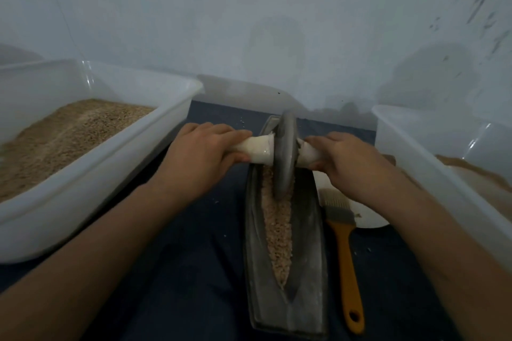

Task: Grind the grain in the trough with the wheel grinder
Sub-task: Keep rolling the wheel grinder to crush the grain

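**Heavy wheel, held by its axle**

The wheel grinder (285, 155) stands upright in the trough (307, 232), its rim in the grain (279, 232). Left hand (199, 158) and right hand (349, 166) each curl round a white-wrapped axle end. The wheel looks dense and rigid; the loose grain may scatter under it.

Reaching forward with both bare forearms, left hand (199, 152) and right hand (343, 160) each curling knuckles-up around something between them, thumbs tucked underneath
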`<action>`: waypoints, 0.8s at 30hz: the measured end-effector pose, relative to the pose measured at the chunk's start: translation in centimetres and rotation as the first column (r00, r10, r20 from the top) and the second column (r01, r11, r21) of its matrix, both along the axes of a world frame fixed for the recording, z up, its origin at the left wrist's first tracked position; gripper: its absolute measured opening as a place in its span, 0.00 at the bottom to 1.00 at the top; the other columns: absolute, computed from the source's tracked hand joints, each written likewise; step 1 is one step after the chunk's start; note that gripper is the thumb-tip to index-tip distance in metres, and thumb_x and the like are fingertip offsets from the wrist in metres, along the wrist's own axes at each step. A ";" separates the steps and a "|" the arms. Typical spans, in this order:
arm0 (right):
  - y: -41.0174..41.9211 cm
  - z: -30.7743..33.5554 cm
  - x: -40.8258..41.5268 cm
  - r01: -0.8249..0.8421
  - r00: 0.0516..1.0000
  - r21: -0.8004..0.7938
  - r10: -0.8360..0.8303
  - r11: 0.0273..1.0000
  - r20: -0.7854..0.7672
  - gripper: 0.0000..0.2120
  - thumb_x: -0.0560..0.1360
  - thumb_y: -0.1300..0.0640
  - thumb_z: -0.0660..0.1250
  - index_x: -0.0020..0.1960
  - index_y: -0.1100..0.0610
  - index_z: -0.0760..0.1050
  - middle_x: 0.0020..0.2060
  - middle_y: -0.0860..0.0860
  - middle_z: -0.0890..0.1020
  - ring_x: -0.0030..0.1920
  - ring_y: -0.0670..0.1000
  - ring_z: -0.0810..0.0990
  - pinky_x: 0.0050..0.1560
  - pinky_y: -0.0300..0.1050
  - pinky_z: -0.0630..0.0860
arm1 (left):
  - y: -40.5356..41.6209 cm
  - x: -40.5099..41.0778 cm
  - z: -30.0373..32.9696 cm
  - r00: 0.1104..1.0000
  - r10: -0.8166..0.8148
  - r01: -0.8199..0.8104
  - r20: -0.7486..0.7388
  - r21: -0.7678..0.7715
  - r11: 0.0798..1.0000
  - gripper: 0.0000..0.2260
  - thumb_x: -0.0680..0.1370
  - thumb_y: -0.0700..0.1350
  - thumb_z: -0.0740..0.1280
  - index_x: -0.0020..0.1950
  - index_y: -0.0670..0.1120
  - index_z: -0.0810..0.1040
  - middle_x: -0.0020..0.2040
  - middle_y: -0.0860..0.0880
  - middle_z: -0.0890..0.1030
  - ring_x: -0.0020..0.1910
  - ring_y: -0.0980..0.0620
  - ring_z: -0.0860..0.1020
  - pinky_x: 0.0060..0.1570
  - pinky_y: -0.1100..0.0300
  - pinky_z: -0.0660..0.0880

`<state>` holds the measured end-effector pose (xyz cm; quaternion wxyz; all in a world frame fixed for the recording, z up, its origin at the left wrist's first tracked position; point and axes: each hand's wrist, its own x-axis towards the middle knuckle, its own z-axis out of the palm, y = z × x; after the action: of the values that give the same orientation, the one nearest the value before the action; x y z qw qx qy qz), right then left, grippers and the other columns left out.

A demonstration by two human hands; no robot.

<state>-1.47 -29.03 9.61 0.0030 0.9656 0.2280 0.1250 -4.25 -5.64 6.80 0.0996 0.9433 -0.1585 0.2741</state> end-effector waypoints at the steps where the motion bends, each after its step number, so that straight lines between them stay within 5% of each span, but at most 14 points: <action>1: -0.1 0.2 -0.1 -0.010 1.000 -0.010 0.010 1.000 -0.020 0.21 0.78 0.52 0.62 0.70 0.47 0.64 0.56 0.51 0.74 0.57 0.51 0.71 0.44 0.40 0.60 | 0.2 0.0 0.2 1.000 -0.027 0.027 -0.010 0.004 1.000 0.20 0.76 0.54 0.65 0.67 0.53 0.73 0.59 0.52 0.79 0.57 0.48 0.76 0.56 0.54 0.66; 4: -0.3 1.7 -1.3 -0.066 0.991 -0.089 0.055 0.994 -0.121 0.23 0.76 0.47 0.63 0.70 0.46 0.65 0.59 0.50 0.76 0.58 0.50 0.73 0.49 0.41 0.66 | 0.8 -0.6 1.3 0.977 -0.173 0.164 -0.126 -0.078 0.983 0.18 0.74 0.52 0.68 0.64 0.54 0.76 0.55 0.53 0.80 0.54 0.53 0.77 0.54 0.57 0.70; 7: -0.6 3.5 -3.2 -0.135 0.955 -0.137 0.091 0.981 -0.283 0.25 0.74 0.43 0.65 0.70 0.43 0.65 0.57 0.45 0.77 0.53 0.45 0.75 0.48 0.37 0.70 | 1.9 -2.0 3.0 0.844 -0.360 0.275 -0.399 -0.254 0.927 0.17 0.69 0.60 0.67 0.57 0.62 0.78 0.50 0.62 0.81 0.50 0.65 0.77 0.50 0.68 0.71; 10: -1.1 5.0 -5.1 -0.221 0.906 -0.139 0.150 0.965 -0.395 0.23 0.71 0.38 0.64 0.65 0.39 0.68 0.43 0.36 0.74 0.41 0.36 0.72 0.40 0.31 0.67 | 2.8 -2.9 4.2 0.691 -0.485 0.359 -0.536 -0.329 0.874 0.17 0.69 0.65 0.65 0.56 0.66 0.77 0.50 0.65 0.81 0.49 0.66 0.78 0.50 0.70 0.72; 13: -1.2 5.4 -5.7 -0.230 0.890 -0.132 0.153 0.964 -0.429 0.23 0.71 0.36 0.63 0.64 0.38 0.69 0.45 0.35 0.76 0.45 0.37 0.75 0.46 0.32 0.70 | 2.9 -3.1 4.5 0.640 -0.503 0.386 -0.581 -0.323 0.864 0.14 0.72 0.64 0.66 0.56 0.66 0.76 0.51 0.64 0.81 0.50 0.65 0.78 0.51 0.70 0.72; 18: -0.6 3.7 -3.5 -0.118 0.927 -0.080 0.081 0.990 -0.365 0.21 0.74 0.44 0.65 0.66 0.43 0.68 0.53 0.44 0.77 0.51 0.44 0.75 0.49 0.39 0.71 | 2.1 -2.1 3.4 0.822 -0.329 0.249 -0.464 -0.226 0.942 0.17 0.66 0.67 0.61 0.52 0.67 0.76 0.46 0.68 0.79 0.48 0.69 0.75 0.47 0.74 0.69; 20: -0.3 2.7 -2.3 -0.044 0.964 -0.062 0.026 0.997 -0.264 0.23 0.75 0.46 0.65 0.69 0.44 0.66 0.60 0.49 0.76 0.58 0.49 0.74 0.54 0.43 0.71 | 1.6 -1.2 2.3 0.917 -0.198 0.159 -0.346 -0.138 0.978 0.17 0.71 0.62 0.64 0.59 0.63 0.75 0.49 0.64 0.77 0.49 0.64 0.75 0.50 0.66 0.70; 24: 0.0 0.7 -0.6 -0.015 0.999 0.008 0.016 1.000 -0.033 0.22 0.78 0.52 0.62 0.71 0.46 0.63 0.57 0.50 0.74 0.57 0.51 0.71 0.47 0.42 0.65 | 0.7 -0.2 0.2 0.999 -0.027 0.027 -0.032 0.011 1.000 0.19 0.76 0.55 0.64 0.66 0.54 0.73 0.56 0.51 0.79 0.54 0.48 0.76 0.53 0.55 0.67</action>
<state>-2.11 -29.07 10.33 -0.0053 0.9657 0.2350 0.1100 -4.46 -4.97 6.98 0.1004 0.9458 -0.1712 0.2570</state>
